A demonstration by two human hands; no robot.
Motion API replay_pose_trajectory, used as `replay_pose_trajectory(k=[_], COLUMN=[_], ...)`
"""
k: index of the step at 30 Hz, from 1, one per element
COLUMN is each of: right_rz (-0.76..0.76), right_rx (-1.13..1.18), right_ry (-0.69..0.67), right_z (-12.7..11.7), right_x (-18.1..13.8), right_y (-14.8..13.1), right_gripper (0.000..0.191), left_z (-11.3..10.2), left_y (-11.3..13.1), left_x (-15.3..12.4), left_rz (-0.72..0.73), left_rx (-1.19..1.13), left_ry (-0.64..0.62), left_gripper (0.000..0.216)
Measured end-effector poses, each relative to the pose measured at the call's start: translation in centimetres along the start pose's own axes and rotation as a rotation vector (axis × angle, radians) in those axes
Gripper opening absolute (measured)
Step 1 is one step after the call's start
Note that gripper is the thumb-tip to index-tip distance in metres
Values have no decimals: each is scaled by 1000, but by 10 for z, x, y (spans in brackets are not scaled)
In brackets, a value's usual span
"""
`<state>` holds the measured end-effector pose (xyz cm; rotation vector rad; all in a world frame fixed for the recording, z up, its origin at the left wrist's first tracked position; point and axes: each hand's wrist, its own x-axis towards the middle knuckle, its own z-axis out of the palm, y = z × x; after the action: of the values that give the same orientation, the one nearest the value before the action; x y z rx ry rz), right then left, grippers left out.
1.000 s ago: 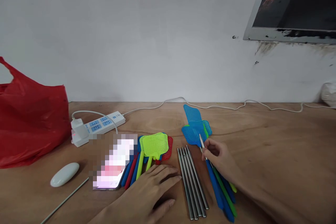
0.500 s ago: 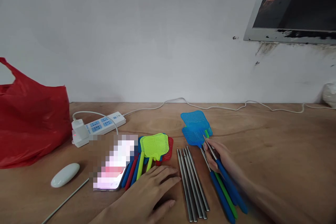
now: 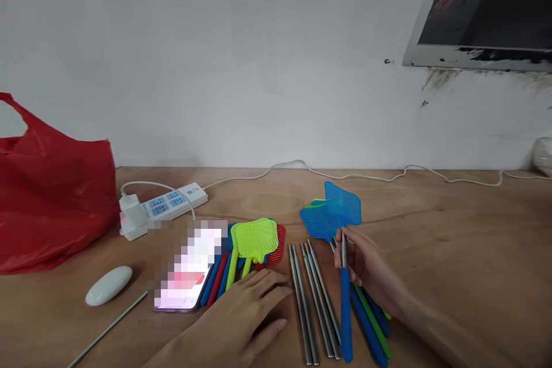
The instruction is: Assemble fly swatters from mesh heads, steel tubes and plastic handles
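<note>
My right hand is closed round the metal shaft of a blue fly swatter, whose mesh head points away from me. Beneath it lie more fly swatters, including one with a green handle and another blue mesh head. Several thin steel tubes lie lengthwise between my hands. Palm down, my left hand rests on the table with fingers stretched, left of the tubes and holding nothing. Just beyond it sits a pile of fly swatters with a yellow-green head on top and a red head partly covered.
A phone with a pixelated screen lies left of the pile. Behind it is a white power strip with its cord running along the wall. A red plastic bag and a white oval object stand on the left.
My right hand has swung the blue swatter clockwise at its head: the head moved right and the handle moved left beside the tubes. My left hand has barely moved.
</note>
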<state>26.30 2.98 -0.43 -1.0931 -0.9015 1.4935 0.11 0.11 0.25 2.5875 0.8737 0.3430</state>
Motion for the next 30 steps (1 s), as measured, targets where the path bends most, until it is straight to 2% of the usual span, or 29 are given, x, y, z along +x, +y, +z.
replay_pose_trajectory(k=[3, 9, 17, 30], right_rz=[-29, -45, -47, -47], right_rx=[26, 45, 20, 33], right_ry=[9, 21, 91, 42], right_z=[-2, -4, 2, 4], right_x=[3, 4, 0, -3], right_y=[3, 4, 1, 2], right_gripper=[38, 35, 46, 42], left_z=[-1, 1, -1, -1], left_y=[0, -2, 1, 2], left_x=[0, -2, -1, 1], left_rz=[5, -1, -17, -18], left_rx=[4, 33, 32, 21], left_ry=[14, -15, -56, -45], left_gripper=[28, 51, 35, 35])
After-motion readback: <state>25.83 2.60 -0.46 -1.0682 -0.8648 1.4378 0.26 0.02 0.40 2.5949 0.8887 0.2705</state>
